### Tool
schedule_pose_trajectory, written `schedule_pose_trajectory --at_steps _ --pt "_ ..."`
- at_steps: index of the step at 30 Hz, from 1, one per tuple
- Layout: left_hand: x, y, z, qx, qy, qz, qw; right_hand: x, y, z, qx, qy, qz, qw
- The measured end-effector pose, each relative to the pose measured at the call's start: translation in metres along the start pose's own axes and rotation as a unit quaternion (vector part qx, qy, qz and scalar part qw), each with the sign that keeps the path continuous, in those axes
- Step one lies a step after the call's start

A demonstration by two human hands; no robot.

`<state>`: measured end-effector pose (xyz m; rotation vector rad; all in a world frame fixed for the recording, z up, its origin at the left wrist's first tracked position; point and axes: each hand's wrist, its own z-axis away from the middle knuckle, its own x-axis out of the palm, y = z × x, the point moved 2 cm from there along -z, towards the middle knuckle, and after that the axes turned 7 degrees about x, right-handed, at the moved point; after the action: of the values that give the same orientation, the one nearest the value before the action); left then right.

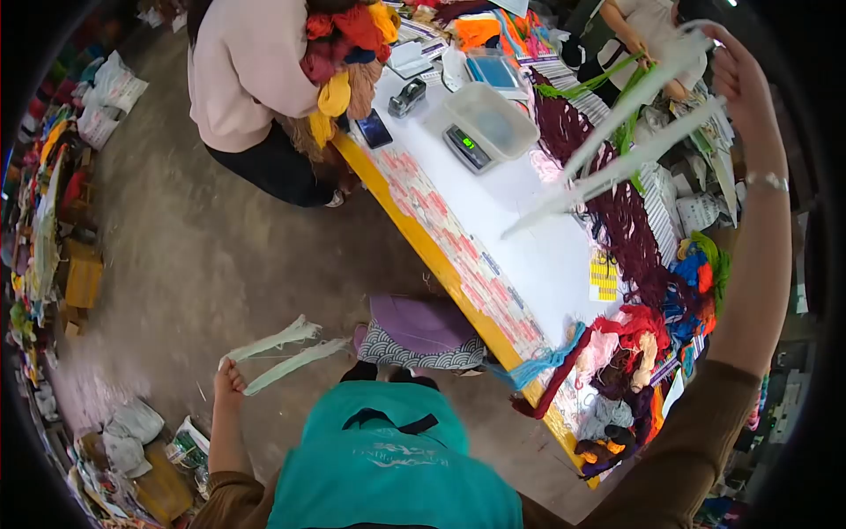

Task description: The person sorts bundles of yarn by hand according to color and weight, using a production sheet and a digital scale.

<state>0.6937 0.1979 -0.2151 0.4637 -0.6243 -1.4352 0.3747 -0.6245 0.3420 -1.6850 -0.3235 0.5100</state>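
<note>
While both arms are spread wide, left hand (pixel 230 382) and right hand (pixel 738 75) stand well apart

Held low over the floor, the left hand is clenched round pale green yarn (pixel 286 357), whose two lengths fan outward. The right hand, raised above the table (pixel 471 198), is closed on whitish yarn (pixel 630 132); two blurred lengths slant down across the table top. Gripping at one end appears to leave the lengths free, and the height presumably keeps them off the goods beneath. Whether the lower ends touch the table cannot be told.

A plastic tub (pixel 493 115) sits on or against a scale (pixel 467 147), its lit display left uncovered, likely for reading. Maroon yarn (pixel 608 189) lies stretched lengthwise, apparently to limit tangling. Blue yarn (pixel 548 361) drapes over the table edge. Across the table, a co-worker's hand (pixel 646 57) holds bright green yarn (pixel 627 115). Another person (pixel 256 79) carries a multicoloured bundle (pixel 352 44) against the body, probably because of its bulk.
</note>
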Motion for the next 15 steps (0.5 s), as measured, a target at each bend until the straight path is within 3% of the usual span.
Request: schedule_pose_trajectory --at_steps 1,2,4,9,11,14,15 --pt "0.019 0.005 0.001 -0.003 -0.022 -0.005 1.000 0.019 0.002 -0.015 -0.003 0.042 0.003 0.999" --pt "0.035 0.008 0.005 -0.006 -0.041 -0.009 0.999 0.013 0.006 -0.049 -0.036 -0.009 0.031 0.999" --pt "0.061 0.012 0.011 0.002 -0.051 -0.014 0.999 0.066 -0.013 -0.049 -0.032 0.054 0.076 0.995" --pt "0.111 0.021 0.007 -0.023 -0.055 -0.042 0.997 0.098 -0.002 -0.100 -0.061 0.078 0.037 0.994" --pt "0.121 0.022 -0.001 -0.028 -0.053 -0.049 0.997 0.115 0.016 -0.104 -0.131 0.131 0.056 0.981" --pt "0.121 0.023 -0.032 -0.058 -0.059 -0.057 0.995 0.125 0.073 -0.132 -0.092 0.195 0.053 0.975" --pt "0.125 0.023 -0.035 -0.071 -0.060 -0.074 0.993 0.106 0.114 -0.171 -0.089 0.142 0.127 0.978"
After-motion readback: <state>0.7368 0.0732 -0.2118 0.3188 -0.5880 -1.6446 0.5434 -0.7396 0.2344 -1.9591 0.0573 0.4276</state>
